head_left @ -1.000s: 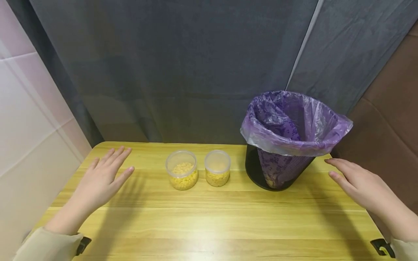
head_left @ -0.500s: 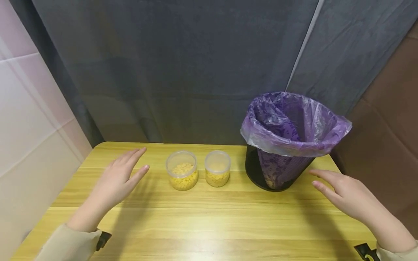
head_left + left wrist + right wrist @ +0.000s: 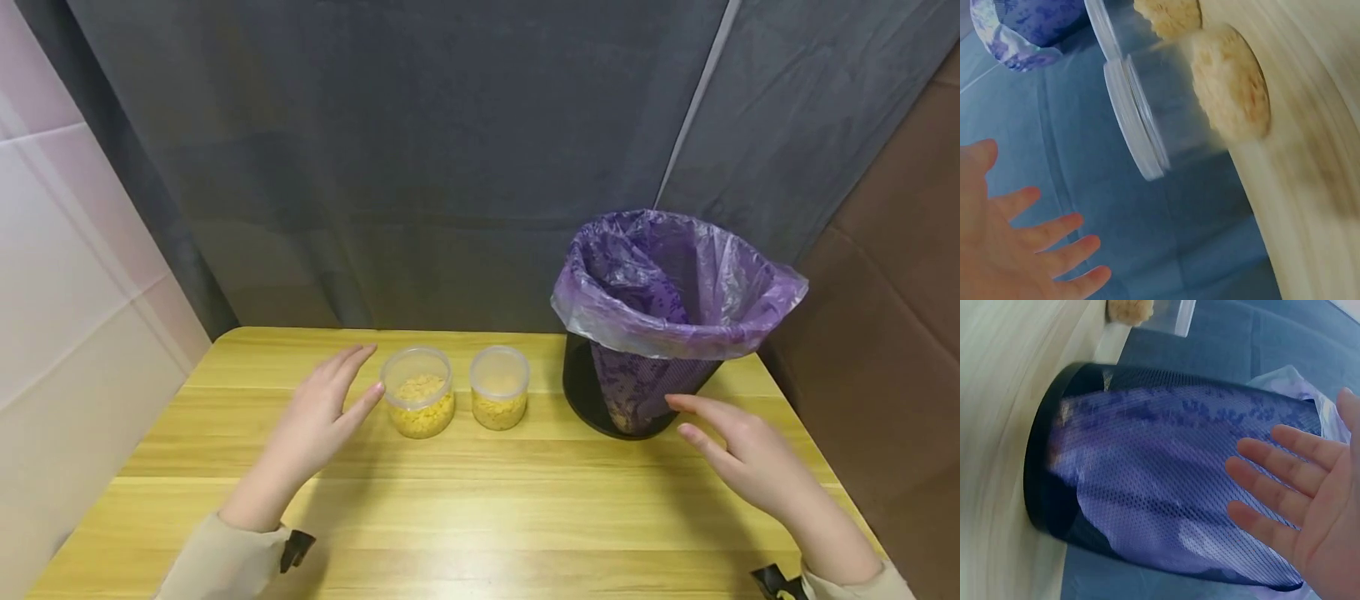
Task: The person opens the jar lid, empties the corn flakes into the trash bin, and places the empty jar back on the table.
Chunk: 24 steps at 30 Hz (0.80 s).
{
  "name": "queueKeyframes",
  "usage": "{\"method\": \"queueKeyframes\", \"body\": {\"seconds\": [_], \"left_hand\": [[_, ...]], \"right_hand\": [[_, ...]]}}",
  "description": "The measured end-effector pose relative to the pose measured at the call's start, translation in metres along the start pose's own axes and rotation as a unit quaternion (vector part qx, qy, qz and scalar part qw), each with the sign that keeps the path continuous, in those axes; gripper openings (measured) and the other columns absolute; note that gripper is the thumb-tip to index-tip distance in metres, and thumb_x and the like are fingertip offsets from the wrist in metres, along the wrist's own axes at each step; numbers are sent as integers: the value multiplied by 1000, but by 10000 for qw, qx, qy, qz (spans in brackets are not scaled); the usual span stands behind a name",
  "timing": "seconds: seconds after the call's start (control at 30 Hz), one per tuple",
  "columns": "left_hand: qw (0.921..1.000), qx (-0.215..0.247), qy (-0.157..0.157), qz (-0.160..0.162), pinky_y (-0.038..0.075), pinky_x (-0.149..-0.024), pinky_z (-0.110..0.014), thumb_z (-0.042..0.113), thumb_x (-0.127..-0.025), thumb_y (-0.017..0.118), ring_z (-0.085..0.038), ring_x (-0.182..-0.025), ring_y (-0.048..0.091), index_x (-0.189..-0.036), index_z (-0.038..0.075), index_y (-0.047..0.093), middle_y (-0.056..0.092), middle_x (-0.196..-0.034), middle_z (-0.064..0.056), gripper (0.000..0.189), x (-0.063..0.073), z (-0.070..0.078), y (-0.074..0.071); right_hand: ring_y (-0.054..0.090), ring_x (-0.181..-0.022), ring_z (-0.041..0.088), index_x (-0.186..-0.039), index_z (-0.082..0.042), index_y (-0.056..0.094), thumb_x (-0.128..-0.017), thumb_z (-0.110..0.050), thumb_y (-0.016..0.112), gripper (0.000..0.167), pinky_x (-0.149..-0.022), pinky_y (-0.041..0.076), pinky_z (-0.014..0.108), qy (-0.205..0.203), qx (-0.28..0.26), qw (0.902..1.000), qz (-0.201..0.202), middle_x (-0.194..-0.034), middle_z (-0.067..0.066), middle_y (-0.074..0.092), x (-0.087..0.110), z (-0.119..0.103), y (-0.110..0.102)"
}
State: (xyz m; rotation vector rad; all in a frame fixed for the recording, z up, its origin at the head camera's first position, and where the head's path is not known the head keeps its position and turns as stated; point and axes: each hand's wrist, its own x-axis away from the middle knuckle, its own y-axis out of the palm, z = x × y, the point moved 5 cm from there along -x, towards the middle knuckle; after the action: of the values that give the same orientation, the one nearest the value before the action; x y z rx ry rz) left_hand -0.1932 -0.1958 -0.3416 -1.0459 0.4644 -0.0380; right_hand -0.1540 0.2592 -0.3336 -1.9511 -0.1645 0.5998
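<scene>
My left hand (image 3: 322, 417) hovers over the table just left of a wide clear plastic jar (image 3: 422, 417), fingers spread, thumb tip overlapping the rim in the head view. Yellow crumbly pieces fill that lidless jar about halfway. A slightly narrower clear jar (image 3: 499, 408), also part filled with yellow pieces, stands to its right. My right hand (image 3: 750, 454) is in front of a black mesh bin (image 3: 581, 392) lined with a purple plastic bag (image 3: 675, 337). Its fingers are extended and hold nothing; the right wrist view shows the palm (image 3: 1329, 531) facing the bin's side.
All of these stand on a light wooden table (image 3: 480, 517) near its back edge. A dark grey curtain (image 3: 412, 167) hangs behind. A pale panel (image 3: 82, 233) borders the left side and a brown one (image 3: 892, 317) the right.
Both hands have moved inward: the left rightward toward the wide jar, the right leftward to the front of the bin. Jars and bin stay in place.
</scene>
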Motion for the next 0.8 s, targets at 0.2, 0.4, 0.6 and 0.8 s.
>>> {"method": "queueKeyframes", "body": {"seconds": [0.2,0.4,0.6,0.8], "left_hand": [[9997,245,87,35,24,-103,-62,37,-99,52,-41,-132,33,-145,8,39,40,-144,-19,56,-8,13,13],[9980,577,245,64,26,-103,-61,38,-99,51,-38,-133,33,-145,9,40,40,-144,-18,55,-16,32,27],[9958,758,487,136,27,-104,-58,36,-97,57,-35,-133,34,-142,7,43,42,-143,-16,56,-23,50,40],[9949,857,529,70,28,-105,-55,37,-95,59,-33,-132,36,-142,9,44,43,-143,-16,57,-28,61,50]], "right_hand": [[59,-109,25,-129,-10,59,-95,-11,59,34,-98,30,11,-246,-466,9970,570,-120,2,64,-3,-10,10],[59,-106,19,-130,-5,57,-93,-5,60,37,-94,31,8,-303,-998,9909,854,-117,4,65,-7,-17,23],[58,-107,19,-131,-4,55,-92,-5,62,40,-91,38,15,-395,-1244,9871,933,-123,6,62,-14,-24,36],[58,-109,24,-135,-8,53,-90,-9,66,46,-87,47,35,-383,-1378,9862,833,-130,6,57,-21,-31,49]]}}
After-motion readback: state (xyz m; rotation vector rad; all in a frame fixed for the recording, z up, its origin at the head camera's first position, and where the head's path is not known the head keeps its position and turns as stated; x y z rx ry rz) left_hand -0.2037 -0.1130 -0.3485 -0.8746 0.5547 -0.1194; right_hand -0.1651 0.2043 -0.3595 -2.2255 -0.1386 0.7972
